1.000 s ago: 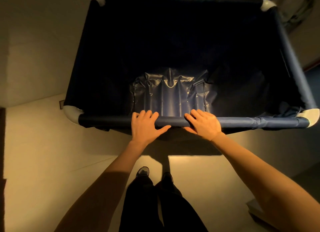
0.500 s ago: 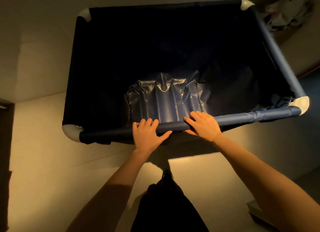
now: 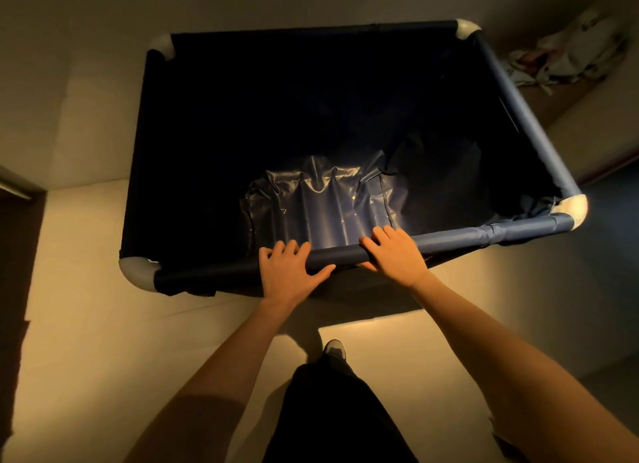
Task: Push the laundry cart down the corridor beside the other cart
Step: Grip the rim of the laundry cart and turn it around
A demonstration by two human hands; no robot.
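A large dark-blue fabric laundry cart with white corner joints fills the middle of the view, its inside empty but for a shiny blue liner at the bottom. Its near rail runs from lower left up to the right. My left hand grips that rail near its middle, fingers over the top. My right hand grips the same rail just to the right. No second cart is visible.
Pale floor lies around the cart. A crumpled pile of light cloth sits at the far right beside the wall. A dark doorway or edge runs down the left side. My dark trousers and one shoe show below the cart.
The cart has swung so its right end points further away and it sits lower in view. Both hands have stayed on the near rail. One foot has stepped forward.
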